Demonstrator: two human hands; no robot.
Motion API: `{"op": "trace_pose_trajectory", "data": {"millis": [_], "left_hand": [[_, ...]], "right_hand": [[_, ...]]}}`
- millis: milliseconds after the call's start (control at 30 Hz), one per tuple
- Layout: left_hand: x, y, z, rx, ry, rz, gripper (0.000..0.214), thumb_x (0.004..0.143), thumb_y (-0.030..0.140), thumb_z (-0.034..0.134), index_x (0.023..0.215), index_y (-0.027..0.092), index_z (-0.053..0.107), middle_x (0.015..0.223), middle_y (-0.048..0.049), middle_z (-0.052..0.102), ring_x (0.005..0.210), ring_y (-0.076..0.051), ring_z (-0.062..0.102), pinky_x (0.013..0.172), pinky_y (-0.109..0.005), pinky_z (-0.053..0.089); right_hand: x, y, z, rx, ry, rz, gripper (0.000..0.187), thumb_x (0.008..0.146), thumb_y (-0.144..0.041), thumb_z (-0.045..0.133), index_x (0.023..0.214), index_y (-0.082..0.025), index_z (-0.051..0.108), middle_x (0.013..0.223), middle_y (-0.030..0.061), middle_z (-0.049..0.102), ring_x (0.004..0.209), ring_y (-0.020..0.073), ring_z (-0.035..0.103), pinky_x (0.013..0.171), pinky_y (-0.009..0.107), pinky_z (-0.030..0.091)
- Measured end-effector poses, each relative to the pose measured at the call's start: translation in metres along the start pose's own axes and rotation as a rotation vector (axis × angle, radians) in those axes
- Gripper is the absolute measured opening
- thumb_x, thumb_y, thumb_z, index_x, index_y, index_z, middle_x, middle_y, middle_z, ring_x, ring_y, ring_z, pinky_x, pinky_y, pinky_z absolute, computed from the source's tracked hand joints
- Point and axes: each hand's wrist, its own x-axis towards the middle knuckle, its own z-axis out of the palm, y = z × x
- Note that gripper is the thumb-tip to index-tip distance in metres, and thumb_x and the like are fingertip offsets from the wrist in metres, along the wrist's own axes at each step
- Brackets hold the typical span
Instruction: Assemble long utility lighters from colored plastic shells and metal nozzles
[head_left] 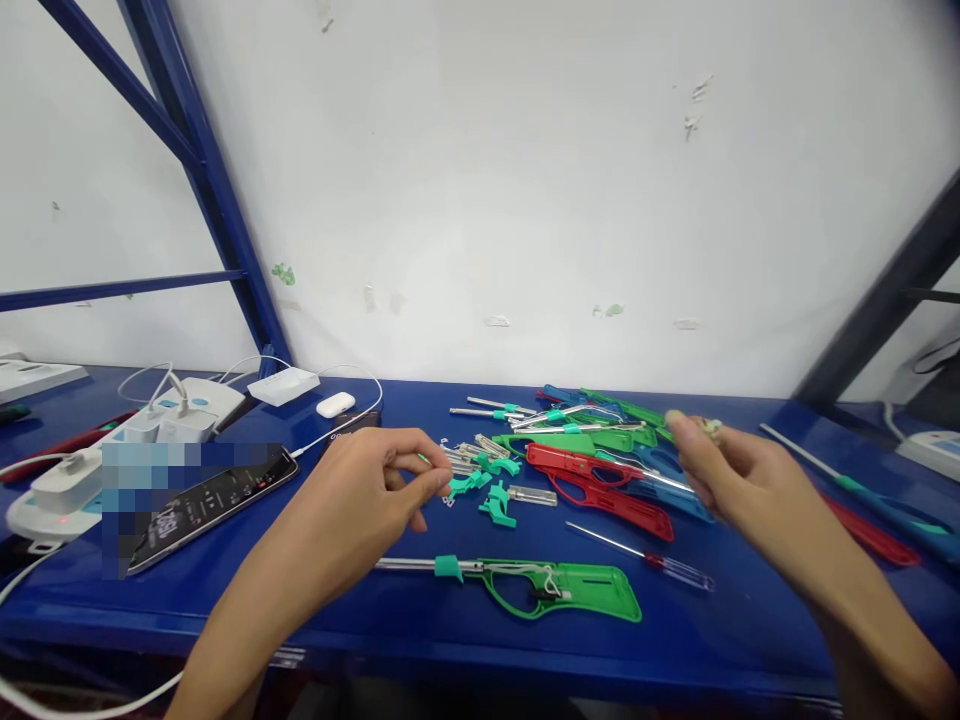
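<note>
My left hand is over the table with thumb and forefinger pinched; whether anything is between them is too small to make out. My right hand is raised at the right, fingers curled around a small pale part, mostly hidden. Below and between the hands lies an opened green lighter half-shell with a metal tube, a teal trigger and white wire in it. Beyond it are loose teal triggers, a clear lighter fuel tank and a screwdriver with a clear handle.
Red lighter shells, blue ones and metal tubes are heaped at the back. A phone, a power strip, cables and a white earphone case occupy the left. Another blue lighter lies far right. Blue posts frame the table.
</note>
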Motion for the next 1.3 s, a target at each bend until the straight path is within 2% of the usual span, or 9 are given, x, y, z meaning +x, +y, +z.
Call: {"op": "trace_pose_trajectory", "data": {"millis": [133,233,400,533,600,700,833,1067,1300], "left_hand": [[0.0,-0.001,0.001,-0.01,-0.016,0.009,0.026,0.094,0.046,0.063,0.089,0.024,0.077,0.069,-0.0028,0.075,0.065,-0.022,0.073,0.054,-0.028,0.045],[0.0,0.0,0.001,0.001,-0.053,-0.019,0.025,0.091,0.043,0.065,0.085,0.023,0.079,0.073,-0.0044,0.078,0.062,-0.022,0.072,0.055,-0.029,0.046],[0.0,0.0,0.0,0.054,-0.061,-0.056,0.025,0.089,0.039,0.066,0.078,0.022,0.081,0.073,-0.0039,0.08,0.057,-0.021,0.073,0.054,-0.029,0.047],[-0.001,-0.003,-0.001,0.037,-0.056,-0.053,0.026,0.09,0.039,0.065,0.079,0.023,0.083,0.07,-0.0019,0.08,0.054,-0.021,0.073,0.055,-0.028,0.049],[-0.001,-0.004,-0.001,0.033,-0.055,-0.047,0.026,0.09,0.038,0.065,0.079,0.023,0.084,0.067,-0.0016,0.079,0.052,-0.021,0.072,0.054,-0.028,0.049],[0.0,-0.005,0.0,0.049,-0.068,-0.048,0.028,0.09,0.038,0.064,0.078,0.023,0.084,0.06,-0.0015,0.076,0.051,-0.021,0.072,0.055,-0.028,0.05],[0.001,-0.005,0.0,0.109,-0.089,-0.087,0.028,0.09,0.038,0.062,0.082,0.025,0.086,0.052,-0.0006,0.073,0.051,-0.022,0.072,0.05,-0.027,0.044],[0.001,-0.007,0.003,0.138,-0.069,-0.009,0.029,0.092,0.037,0.061,0.08,0.026,0.085,0.056,0.0011,0.074,0.054,-0.02,0.074,0.056,-0.027,0.048],[0.006,-0.01,0.007,0.076,-0.022,0.025,0.027,0.09,0.048,0.065,0.081,0.027,0.081,0.075,-0.0013,0.08,0.062,-0.022,0.075,0.055,-0.028,0.049]], "right_hand": [[0.001,0.001,0.001,-0.055,0.006,-0.016,0.062,0.093,-0.072,0.059,0.066,-0.025,0.029,0.065,-0.0042,0.026,0.06,0.0148,0.028,0.056,0.032,0.02],[0.001,-0.001,0.011,-0.082,-0.017,-0.077,0.054,0.096,-0.07,0.055,0.069,-0.025,0.042,0.064,-0.0045,0.032,0.058,0.0152,0.031,0.056,0.031,0.024],[-0.001,-0.006,0.035,-0.239,-0.266,-0.135,0.041,0.1,-0.064,0.052,0.088,-0.028,0.066,0.056,-0.0043,0.053,0.051,0.0186,0.047,0.053,0.031,0.03],[-0.006,-0.003,0.05,-0.282,-0.451,-0.214,0.032,0.102,-0.052,0.054,0.108,-0.027,0.075,0.09,0.0037,0.08,0.073,0.0257,0.071,0.066,0.036,0.047],[-0.009,-0.001,0.056,-0.279,-0.497,-0.233,0.035,0.102,-0.049,0.055,0.123,-0.028,0.075,0.106,0.0064,0.083,0.084,0.029,0.075,0.074,0.039,0.052],[-0.014,0.0,0.062,-0.296,-0.542,-0.245,0.039,0.103,-0.046,0.054,0.133,-0.03,0.074,0.113,0.0073,0.083,0.092,0.0319,0.078,0.079,0.042,0.055],[-0.013,0.003,0.065,-0.352,-0.547,-0.249,0.031,0.102,-0.036,0.058,0.125,-0.029,0.078,0.112,0.0071,0.083,0.098,0.0324,0.077,0.081,0.039,0.052],[-0.008,0.007,0.066,-0.425,-0.494,-0.244,0.017,0.099,-0.033,0.062,0.097,-0.025,0.076,0.084,0.0057,0.079,0.073,0.0279,0.072,0.063,0.033,0.04],[-0.01,-0.001,0.066,-0.359,-0.402,-0.23,0.039,0.105,-0.054,0.049,0.086,-0.025,0.066,0.076,0.0037,0.075,0.068,0.0264,0.067,0.06,0.033,0.035]]}}
